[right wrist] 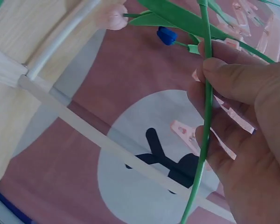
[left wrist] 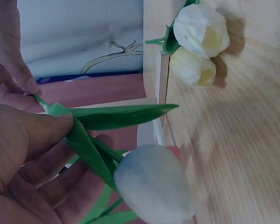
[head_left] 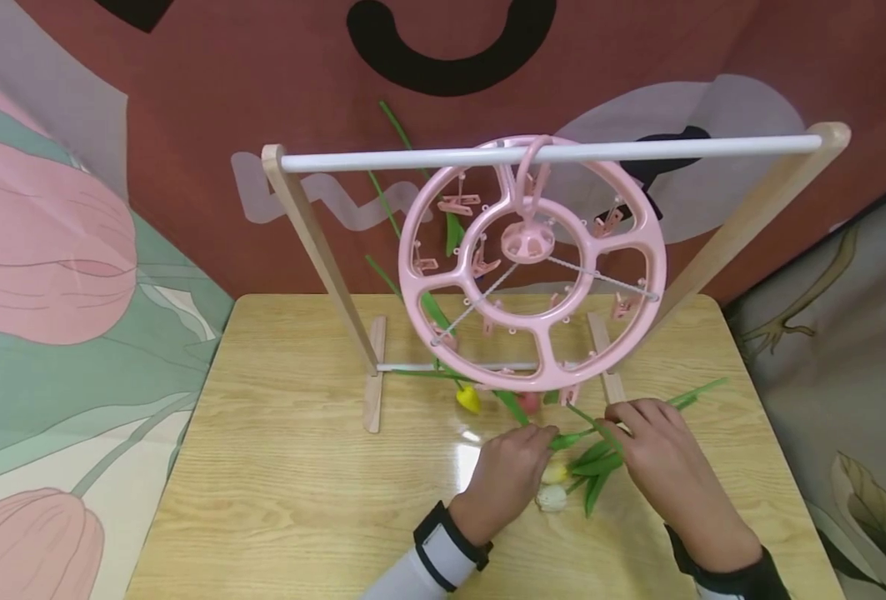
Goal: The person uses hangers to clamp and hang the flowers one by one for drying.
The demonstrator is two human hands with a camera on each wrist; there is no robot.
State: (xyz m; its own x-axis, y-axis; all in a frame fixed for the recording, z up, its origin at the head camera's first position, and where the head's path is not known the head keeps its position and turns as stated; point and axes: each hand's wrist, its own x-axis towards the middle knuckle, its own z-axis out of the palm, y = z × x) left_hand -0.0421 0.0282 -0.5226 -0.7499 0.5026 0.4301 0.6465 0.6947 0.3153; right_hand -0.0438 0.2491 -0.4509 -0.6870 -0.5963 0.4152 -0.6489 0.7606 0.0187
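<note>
My left hand (head_left: pixel 510 467) holds an artificial white tulip (left wrist: pixel 154 184) where its green leaves join the stem, thumb on top and fingers underneath. My right hand (head_left: pixel 656 458) pinches the stem (right wrist: pixel 206 107) of that tulip between thumb and fingers, farther from the bloom. On the table below lie two more tulips, a white one (head_left: pixel 551 498) and a cream one (head_left: pixel 555 473), with their leaves between the hands. Just beyond the hands hangs a round pink clip hanger (head_left: pixel 533 379), its lower rim close over the left hand's fingertips.
A wooden stand (head_left: pixel 322 258) with a white top bar (head_left: pixel 382 160) carries the hanger. Pink clips (head_left: pixel 623 307) dangle from it. A yellow tulip (head_left: pixel 468 398), a pink tulip (head_left: pixel 528 402) and a blue tulip (right wrist: pixel 166 36) show around the hanger. Patterned cloth (head_left: pixel 187 108) stands behind the table.
</note>
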